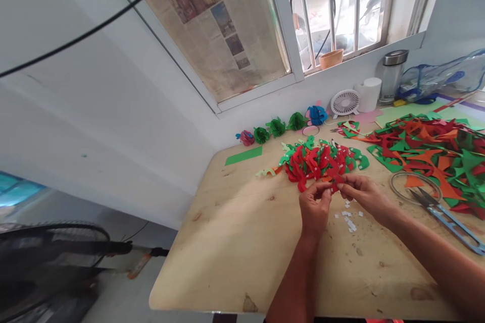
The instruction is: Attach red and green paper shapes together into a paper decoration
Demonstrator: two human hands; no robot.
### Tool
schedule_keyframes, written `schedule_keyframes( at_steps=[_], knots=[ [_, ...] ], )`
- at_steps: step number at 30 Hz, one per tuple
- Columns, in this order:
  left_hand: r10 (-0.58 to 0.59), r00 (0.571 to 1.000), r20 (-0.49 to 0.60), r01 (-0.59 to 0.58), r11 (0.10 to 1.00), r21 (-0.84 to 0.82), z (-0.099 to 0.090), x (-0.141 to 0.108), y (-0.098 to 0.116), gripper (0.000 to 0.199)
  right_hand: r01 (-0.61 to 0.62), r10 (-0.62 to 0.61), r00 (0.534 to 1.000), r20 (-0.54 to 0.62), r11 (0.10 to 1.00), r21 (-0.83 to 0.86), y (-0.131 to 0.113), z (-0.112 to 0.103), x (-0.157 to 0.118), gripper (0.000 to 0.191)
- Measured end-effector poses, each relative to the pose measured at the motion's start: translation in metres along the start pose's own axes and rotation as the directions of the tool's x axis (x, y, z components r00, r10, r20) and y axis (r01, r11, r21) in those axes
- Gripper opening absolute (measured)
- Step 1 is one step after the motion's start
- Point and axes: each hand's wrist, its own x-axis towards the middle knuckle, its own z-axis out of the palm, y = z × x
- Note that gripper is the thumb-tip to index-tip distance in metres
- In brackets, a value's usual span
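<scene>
Across the pale wooden tabletop [235, 232], left to right: a green paper strip [243, 156], then a heap of curved red and green paper cut-outs [299, 164]. Just in front, pinched in closed fingertips of the left hand [316, 207]: a wavy red paper piece [335, 176], with long axis probably pointing away, indistinct against the heap. Gripped at its near end also by the right hand [358, 193], so between both. Farther right, blue-handled metal snips [435, 207].

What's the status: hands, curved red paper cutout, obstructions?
Left hand, right hand: both pinching the cutout. Heaped red and green paper cutouts just beyond. Small white squares on the pale wooden table; nothing apparently blocking.
</scene>
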Motion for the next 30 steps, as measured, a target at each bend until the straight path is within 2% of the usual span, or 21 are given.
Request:
schedule_keyframes(
  at_steps=[4, 7, 12, 16, 25, 30],
  knots=[
    [-0.072, 0.997, -0.037, 0.069, 0.994, -0.091, -0.002, 0.003, 0.002, 0.019, 0.025, -0.025, 0.999, 0.025, 1.0, -0.015, 0.002, 0.0, 0.0, 0.031],
    [-0.144, 0.988, -0.052, 0.129, 0.966, -0.223, -0.004, 0.006, 0.005, 0.022, 0.033, -0.03, 0.996, 0.08, 0.999, -0.035, 0.005, -0.001, 0.0, 0.027],
    [-0.29, 0.957, 0.004, 0.262, 0.857, -0.443, -0.008, 0.012, 0.007, 0.03, 0.034, -0.025, 0.979, 0.201, 0.998, -0.044, 0.006, 0.001, -0.002, 0.023],
    [-0.349, 0.937, 0.028, 0.301, 0.764, -0.571, -0.01, 0.014, 0.009, 0.032, 0.053, -0.032, 0.961, 0.274, 0.996, -0.07, 0.009, 0.004, -0.003, 0.022],
    [-0.421, 0.907, -0.018, 0.318, 0.711, -0.627, -0.012, 0.013, 0.017, 0.023, 0.092, -0.021, 0.94, 0.34, 0.976, -0.195, 0.013, 0.004, -0.001, 0.023],
    [-0.424, 0.905, -0.028, 0.308, 0.7, -0.645, -0.012, 0.012, 0.019, 0.02, 0.091, -0.01, 0.937, 0.348, 0.972, -0.219, 0.011, 0.004, -0.002, 0.024]
  ],
)
